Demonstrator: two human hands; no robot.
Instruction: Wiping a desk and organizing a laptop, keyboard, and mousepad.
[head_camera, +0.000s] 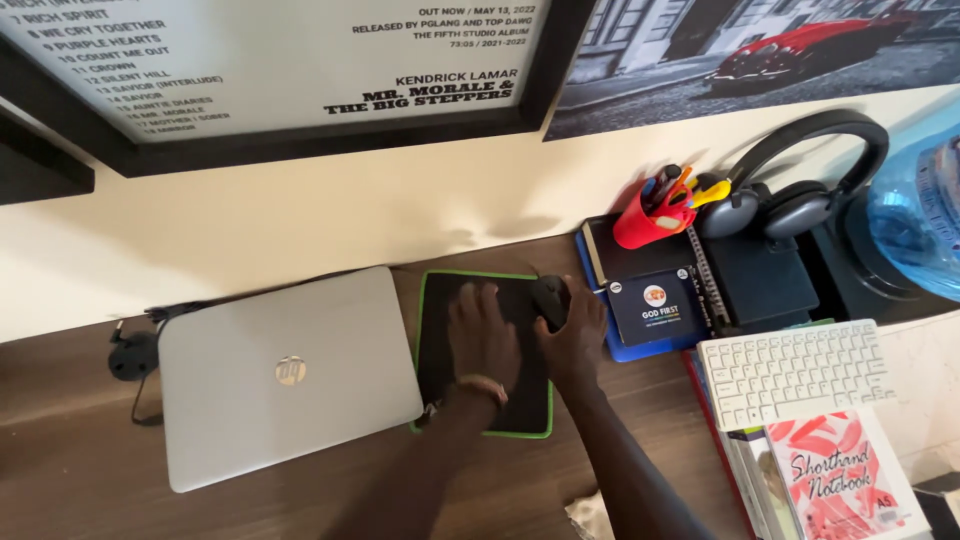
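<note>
two hands on one green-edged black mouse pad (440, 330): left hand (482, 338) flat, fingers spread; right hand (574, 338) cupped around one black mouse (549, 298) at the pad's far right; one closed silver laptop (285, 375) lies beside it on the tabletop (70, 450).

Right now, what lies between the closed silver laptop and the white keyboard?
In the head view, the green-edged black mouse pad lies between the laptop and keyboard, with the left hand flat on it and right hand on the black mouse.
</note>
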